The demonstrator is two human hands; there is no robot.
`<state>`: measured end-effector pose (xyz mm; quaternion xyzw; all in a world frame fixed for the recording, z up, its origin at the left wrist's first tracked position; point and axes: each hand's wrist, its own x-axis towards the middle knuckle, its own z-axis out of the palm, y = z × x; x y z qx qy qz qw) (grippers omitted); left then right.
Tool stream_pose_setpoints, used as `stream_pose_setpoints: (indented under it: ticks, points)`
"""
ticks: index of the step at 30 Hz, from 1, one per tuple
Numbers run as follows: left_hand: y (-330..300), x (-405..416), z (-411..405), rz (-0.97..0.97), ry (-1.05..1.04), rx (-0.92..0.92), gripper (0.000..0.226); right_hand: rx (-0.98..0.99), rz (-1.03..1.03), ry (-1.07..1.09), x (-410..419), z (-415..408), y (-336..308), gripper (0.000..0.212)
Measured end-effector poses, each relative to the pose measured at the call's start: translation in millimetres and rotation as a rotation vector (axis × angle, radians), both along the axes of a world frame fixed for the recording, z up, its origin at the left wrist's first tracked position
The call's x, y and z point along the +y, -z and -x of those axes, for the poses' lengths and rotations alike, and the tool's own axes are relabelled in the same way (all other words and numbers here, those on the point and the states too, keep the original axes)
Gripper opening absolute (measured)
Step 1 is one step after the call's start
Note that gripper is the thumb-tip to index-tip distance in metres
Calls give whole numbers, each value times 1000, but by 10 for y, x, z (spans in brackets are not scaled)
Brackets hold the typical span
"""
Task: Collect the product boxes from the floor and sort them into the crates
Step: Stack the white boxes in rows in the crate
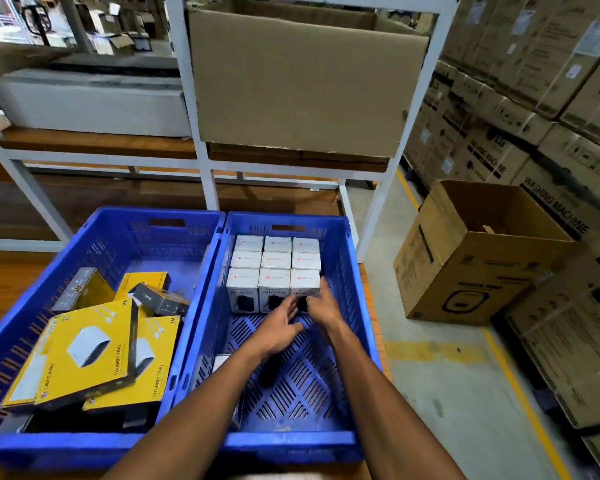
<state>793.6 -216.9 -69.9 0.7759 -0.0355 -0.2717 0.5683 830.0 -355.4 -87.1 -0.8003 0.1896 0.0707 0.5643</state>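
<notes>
right crate (347, 258): blue, centre-right of the frame, white boxes (276, 271) packed three by three against its far wall
left hand (279, 325): lower centre, fingers straight and together, tips at the front row
right hand (321, 303): fingers curled on the rightmost front box
left crate (94, 237): lower left, yellow boxes (90, 348) loose inside

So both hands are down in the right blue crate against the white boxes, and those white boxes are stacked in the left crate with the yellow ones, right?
Not quite. The head view shows the white boxes in the right crate, where the left hand and right hand reach them. The left crate holds only the yellow boxes.
</notes>
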Motion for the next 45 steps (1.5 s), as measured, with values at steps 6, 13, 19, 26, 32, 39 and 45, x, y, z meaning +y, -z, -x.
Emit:
stream_pose_setpoints:
  ticks: [6, 13, 19, 26, 32, 39, 45]
  points:
    - [19, 54, -10, -20, -12, 14, 84, 85, -80, 80, 22, -28, -210, 78]
    - [53, 133, -29, -31, -30, 35, 88, 120, -34, 14, -39, -327, -215, 85]
    - [59, 143, -82, -22, -37, 49, 86, 119, -70, -30, -106, -385, -158, 74]
    - [110, 89, -100, -48, -15, 78, 89, 148, -149, -31, -136, -393, -169, 74]
    - [81, 113, -84, -68, -40, 74, 87, 154, -183, -21, -78, -350, -179, 80]
    - [20, 176, -61, -148, -89, 63, 82, 179, -177, 14, -49, -381, -161, 90]
    - [-94, 363, -70, -232, -224, 38, 64, 186, -166, 248, 40, -400, -236, 86]
